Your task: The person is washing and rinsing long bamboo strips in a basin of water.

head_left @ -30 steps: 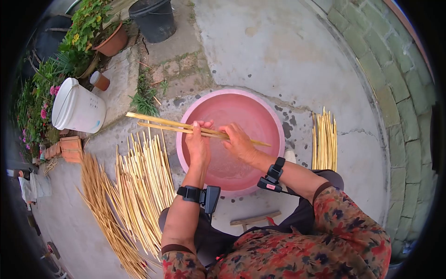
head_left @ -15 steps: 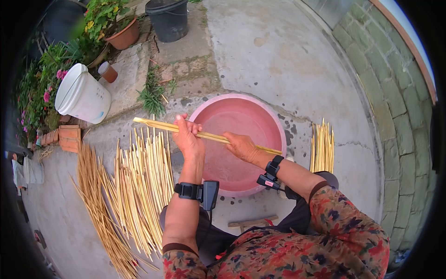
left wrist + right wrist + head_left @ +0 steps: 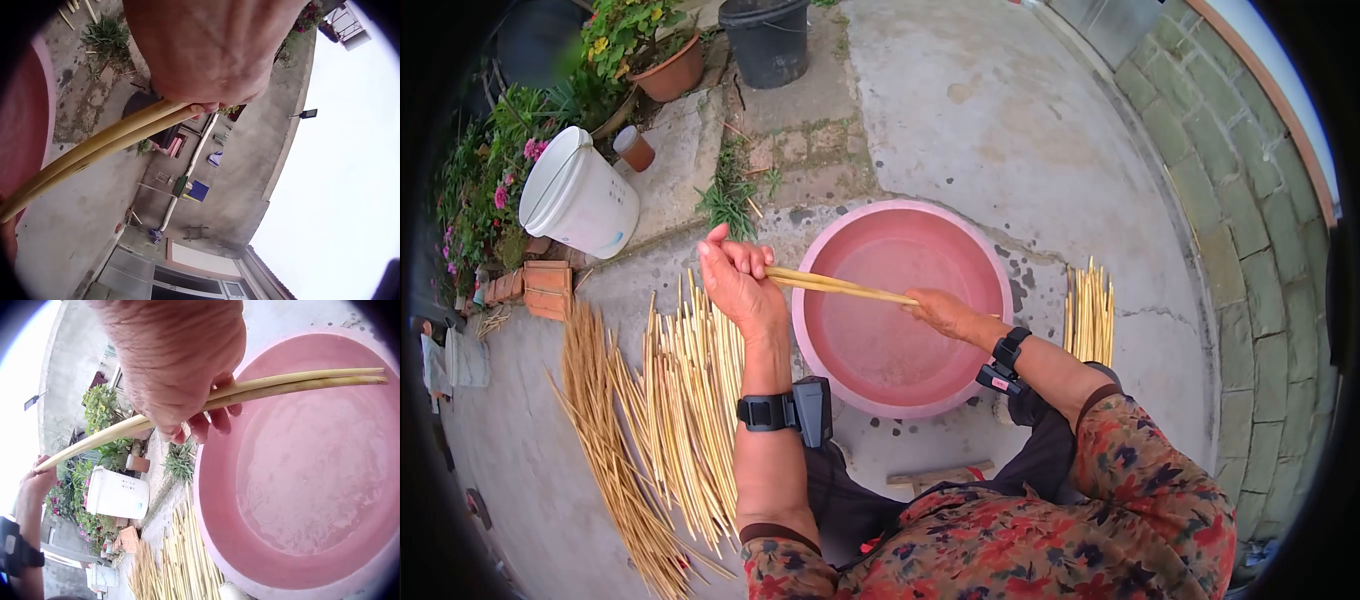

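Note:
Two pale yellow plant stalks point(image 3: 840, 287) run side by side over the pink basin point(image 3: 902, 205). My left hand point(image 3: 740, 285) grips them at their left end, above the laid-out stalks. Further along, over the basin's right side, my right hand point(image 3: 945, 315) holds the same pair with curled fingers. From the right wrist view, the stalks point(image 3: 300, 382) pass under the palm, and their free ends stick out over the basin. Shallow liquid point(image 3: 312, 475) shows inside it. The left wrist view has the stalks slightly bowed, their ends hidden in the left hand point(image 3: 212, 50).
Many peeled stalks point(image 3: 695, 400) lie on the ground at left, beside thin brown stems point(image 3: 615, 450). A smaller bundle point(image 3: 1090, 315) lies right of the basin. Beyond are a white bucket point(image 3: 580, 195), bricks point(image 3: 547, 290), a black bucket point(image 3: 765, 45) and potted plants point(image 3: 668, 70).
My left hand has moved left along the stalks to their end, which earlier stuck out past it. The right hand has shifted slightly right, and the hands are further apart.

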`<state>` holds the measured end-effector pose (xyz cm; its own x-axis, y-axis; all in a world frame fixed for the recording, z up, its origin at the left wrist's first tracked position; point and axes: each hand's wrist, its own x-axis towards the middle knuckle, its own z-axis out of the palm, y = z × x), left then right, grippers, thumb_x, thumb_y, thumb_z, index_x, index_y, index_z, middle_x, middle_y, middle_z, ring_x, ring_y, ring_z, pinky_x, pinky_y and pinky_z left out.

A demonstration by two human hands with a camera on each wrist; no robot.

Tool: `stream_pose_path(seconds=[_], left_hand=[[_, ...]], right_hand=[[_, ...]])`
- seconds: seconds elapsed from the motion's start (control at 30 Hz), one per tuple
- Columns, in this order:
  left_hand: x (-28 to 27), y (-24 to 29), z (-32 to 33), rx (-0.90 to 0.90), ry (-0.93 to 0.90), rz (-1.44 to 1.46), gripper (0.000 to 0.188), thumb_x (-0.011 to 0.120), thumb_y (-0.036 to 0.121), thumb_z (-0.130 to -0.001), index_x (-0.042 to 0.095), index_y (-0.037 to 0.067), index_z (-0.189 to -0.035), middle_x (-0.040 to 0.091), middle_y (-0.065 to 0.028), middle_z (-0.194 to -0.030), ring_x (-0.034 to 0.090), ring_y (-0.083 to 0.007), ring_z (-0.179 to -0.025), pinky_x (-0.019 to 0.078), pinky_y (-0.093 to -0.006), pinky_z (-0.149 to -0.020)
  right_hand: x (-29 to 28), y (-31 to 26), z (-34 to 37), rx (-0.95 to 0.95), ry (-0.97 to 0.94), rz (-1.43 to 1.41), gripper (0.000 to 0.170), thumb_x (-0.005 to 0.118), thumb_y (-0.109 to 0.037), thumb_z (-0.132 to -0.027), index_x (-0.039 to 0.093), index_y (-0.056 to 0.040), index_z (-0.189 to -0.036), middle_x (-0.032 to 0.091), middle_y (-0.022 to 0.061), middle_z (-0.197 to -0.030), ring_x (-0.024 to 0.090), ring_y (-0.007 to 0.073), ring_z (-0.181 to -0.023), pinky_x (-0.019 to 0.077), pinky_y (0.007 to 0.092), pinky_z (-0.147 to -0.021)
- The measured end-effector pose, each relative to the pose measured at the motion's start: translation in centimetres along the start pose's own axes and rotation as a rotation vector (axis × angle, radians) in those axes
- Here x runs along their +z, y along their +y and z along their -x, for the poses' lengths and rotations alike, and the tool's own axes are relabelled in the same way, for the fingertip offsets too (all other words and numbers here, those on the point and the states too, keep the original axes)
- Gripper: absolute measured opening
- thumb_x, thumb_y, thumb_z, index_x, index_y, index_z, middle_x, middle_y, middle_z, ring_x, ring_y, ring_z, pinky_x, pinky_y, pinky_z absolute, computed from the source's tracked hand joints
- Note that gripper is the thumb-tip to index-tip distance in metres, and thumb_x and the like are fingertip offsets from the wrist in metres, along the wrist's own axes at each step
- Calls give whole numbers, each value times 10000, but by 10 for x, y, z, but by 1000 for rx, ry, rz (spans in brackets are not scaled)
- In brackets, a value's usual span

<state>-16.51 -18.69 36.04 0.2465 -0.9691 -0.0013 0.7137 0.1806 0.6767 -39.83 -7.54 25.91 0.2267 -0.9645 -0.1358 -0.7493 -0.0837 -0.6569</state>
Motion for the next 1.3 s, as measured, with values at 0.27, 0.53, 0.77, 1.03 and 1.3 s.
stream_pose_path(seconds=[0.27,0.53,0.77,1.03,1.3], left_hand=[[-11,-6,-1,-96,-40,-185,292,375,243,-911,455,15,-1073,547,-110,-1068,536,-221,-947,426,-331,-800],[-8,-65,59,-367,-974,-1124,462,585,201,-781,444,30,-1186,507,-127,-1140,451,-235,-1096,352,-330,-907],[1,-83,81,-484,-1194,-942,402,566,183,-799,468,14,-1150,530,-123,-1092,475,-209,-1066,358,-329,-906],[2,-89,83,-569,-1228,-939,164,509,179,-854,569,34,-905,607,-26,-812,541,-110,-811,411,-276,-740],[-2,-93,80,-661,-1278,-820,171,522,175,-849,572,27,-918,607,-30,-838,549,-110,-819,429,-276,-775]], right_hand=[[-28,-17,-6,216,59,-489,223,450,-278,-883,491,-65,-935,508,29,-723,507,118,-703,433,284,-684],[-92,-53,-7,-8,331,-617,295,414,-325,-897,521,-63,-982,549,30,-875,530,113,-847,437,269,-755],[-112,-75,16,102,322,-640,307,437,-334,-884,523,-59,-989,539,29,-873,536,100,-825,473,221,-646],[-129,-80,26,111,158,-590,308,475,-308,-870,522,-16,-958,538,56,-859,564,132,-787,502,255,-657],[-137,-76,24,121,98,-591,316,491,-297,-861,526,-4,-972,551,77,-888,569,150,-815,509,264,-686]])
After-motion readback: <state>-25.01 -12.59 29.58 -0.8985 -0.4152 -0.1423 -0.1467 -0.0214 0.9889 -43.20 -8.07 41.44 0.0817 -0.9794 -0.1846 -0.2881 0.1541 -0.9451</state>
